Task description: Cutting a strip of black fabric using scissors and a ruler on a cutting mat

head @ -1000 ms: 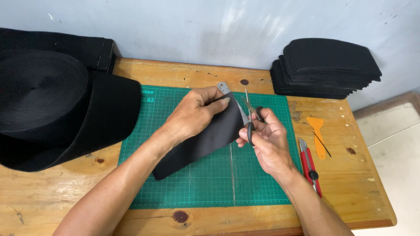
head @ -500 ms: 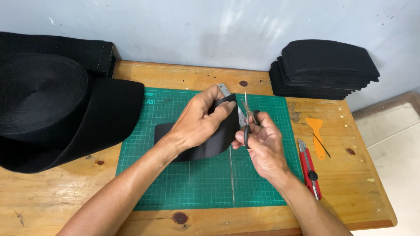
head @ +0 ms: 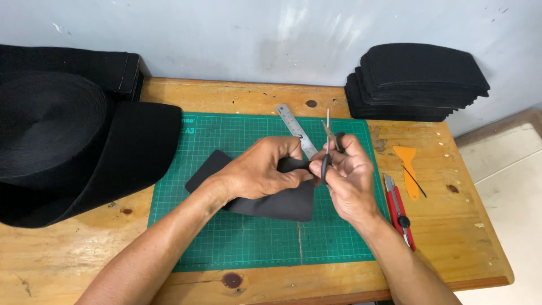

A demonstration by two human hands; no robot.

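While the left hand (head: pixel 265 172) pinches the end of a black strip (head: pixel 271 200) with its fingers closed on the material, the right hand (head: pixel 347 178) grips a pair of scissors (head: pixel 326 152), fingers through the handles, the blades pointing up and slightly parted just at the strip's raised edge. The strip trails down onto the green mat (head: pixel 248 237), near the middle of the table (head: pixel 73 248). A steel ruler (head: pixel 296 130) lies on the mat behind the hands, towards the back edge. By my reckoning the trimming is the step in hand, and the next cut wants the strip held taut and the blades lined up square on it. Towards the right edge lie a red knife (head: pixel 398 209) and an orange scraper (head: pixel 407 164). A stack of cut black pieces (head: pixel 418 82) sits at the back right corner, and a large black roll (head: pixel 51 141) fills the left end.
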